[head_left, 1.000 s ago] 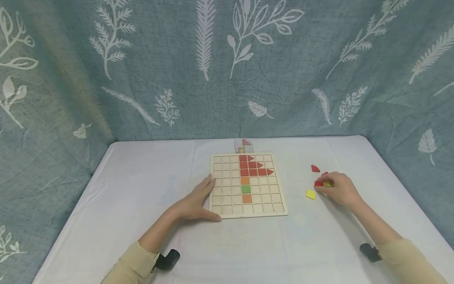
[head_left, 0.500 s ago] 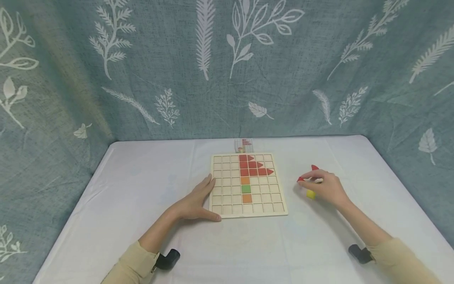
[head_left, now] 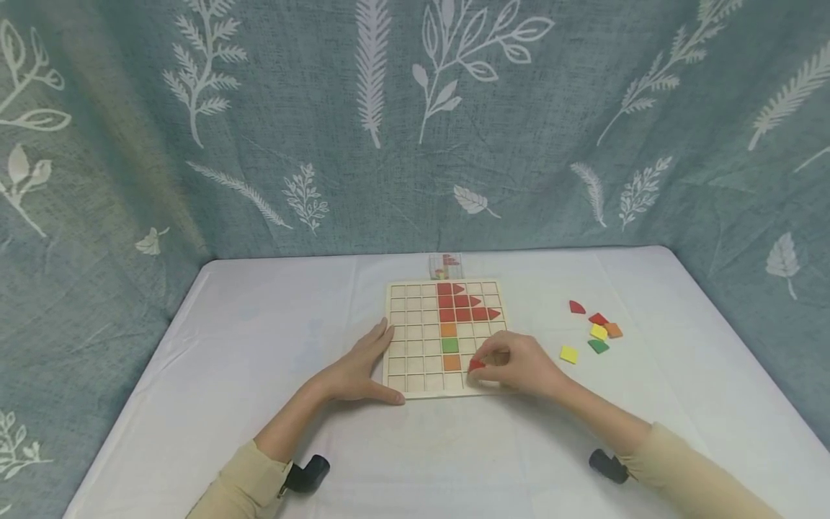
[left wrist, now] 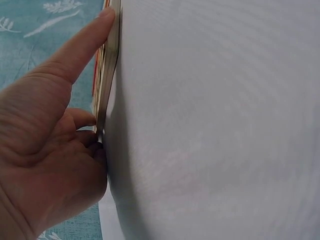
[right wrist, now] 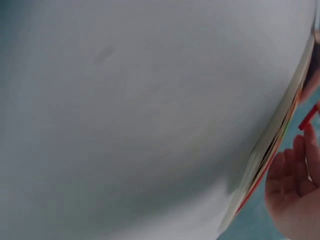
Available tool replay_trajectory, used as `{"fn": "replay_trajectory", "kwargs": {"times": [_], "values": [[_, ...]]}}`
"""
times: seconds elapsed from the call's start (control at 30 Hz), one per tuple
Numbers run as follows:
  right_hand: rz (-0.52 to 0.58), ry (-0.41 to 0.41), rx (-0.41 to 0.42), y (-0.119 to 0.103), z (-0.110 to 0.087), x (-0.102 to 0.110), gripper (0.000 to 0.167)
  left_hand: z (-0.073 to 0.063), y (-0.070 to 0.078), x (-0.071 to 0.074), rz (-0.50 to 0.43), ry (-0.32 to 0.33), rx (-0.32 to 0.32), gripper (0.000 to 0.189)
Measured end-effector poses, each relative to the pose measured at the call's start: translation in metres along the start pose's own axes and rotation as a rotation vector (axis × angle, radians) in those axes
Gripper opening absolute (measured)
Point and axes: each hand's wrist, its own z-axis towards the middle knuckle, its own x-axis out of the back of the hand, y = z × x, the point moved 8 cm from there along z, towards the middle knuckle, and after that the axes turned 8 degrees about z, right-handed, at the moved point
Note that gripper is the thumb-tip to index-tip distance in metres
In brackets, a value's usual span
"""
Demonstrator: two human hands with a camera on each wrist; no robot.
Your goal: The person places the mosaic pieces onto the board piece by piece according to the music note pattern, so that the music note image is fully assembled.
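R grip (head_left: 519,364) pinches 1 red piece (head_left: 477,365) betw. thumb & fingers, over the lower R part of the grid board (head_left: 405,364), just R of the lower orange tile (head_left: 452,362). L grip (head_left: 355,371) is released, fingers spread along the board's L edge, thumb at its front edge. Board lies flat on the white bench (head_left: 259,310). Its top 3 rows hold red tiles (head_left: 463,314), each row w/ a pointed end to the R; below, 1 col. runs orange, green (head_left: 450,345), orange. Small pattern card (head_left: 446,266) sits just behind the board. R of it, well apart: 6 loose pcs (head_left: 599,331), i.e. 2 red, 2 yellow, 1 orange, 1 green.
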Motion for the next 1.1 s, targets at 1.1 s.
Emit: {"fn": "replay_trajectory", "kwargs": {"times": [1.1], "values": [[0.103,0.063,-0.028,-0.001,0.000,0.006,0.014,0.001,-0.004,-0.003,0.002,0.002,-0.011,0.123]]}}
